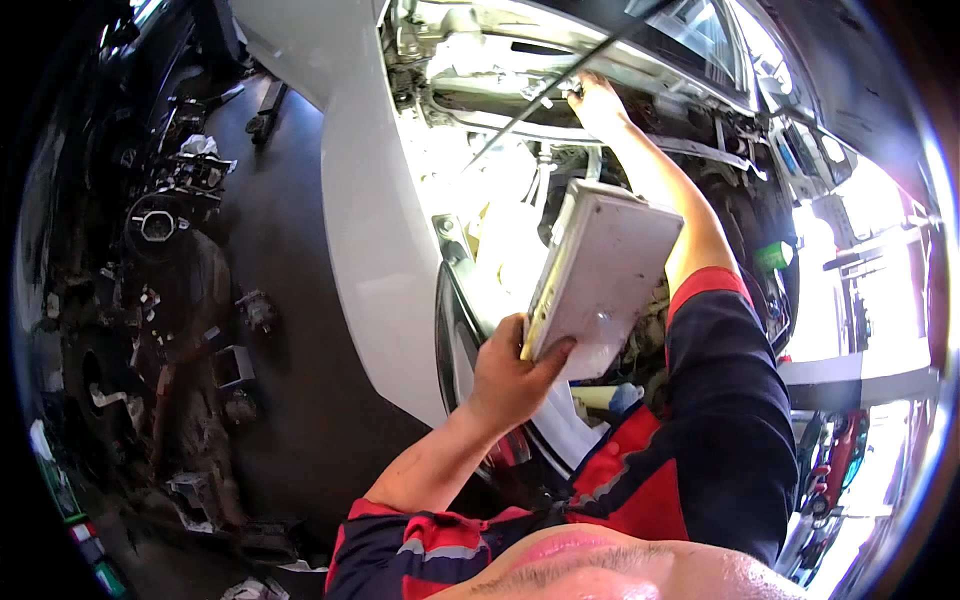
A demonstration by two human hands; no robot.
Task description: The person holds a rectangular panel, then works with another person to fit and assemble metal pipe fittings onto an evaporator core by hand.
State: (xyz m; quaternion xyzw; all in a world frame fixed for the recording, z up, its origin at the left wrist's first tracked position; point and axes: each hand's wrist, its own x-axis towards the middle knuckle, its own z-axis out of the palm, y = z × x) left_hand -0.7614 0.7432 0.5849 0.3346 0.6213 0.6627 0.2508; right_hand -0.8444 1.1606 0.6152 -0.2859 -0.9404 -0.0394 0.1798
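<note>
My left hand (510, 370) grips a grimy silver rectangular box (610, 270), thumb on its broad face, holding it tilted over a car's open engine bay (540, 150). Farther forward, my right hand (595, 100) reaches to the metal panel below the windscreen, its fingers curled around something small that I cannot make out. A thin dark rod (540, 100) slants across the bay near that hand. Bright light washes out much of the bay's left part. The white fender (370, 280) runs down the left of the bay.
Loose car parts (160, 400), among them a part with an octagonal opening (155, 225), lie along the left over a dark floor (280, 380). The windscreen (700, 45) is at the top. A red car (840, 460) stands at the far right, beside bright glare.
</note>
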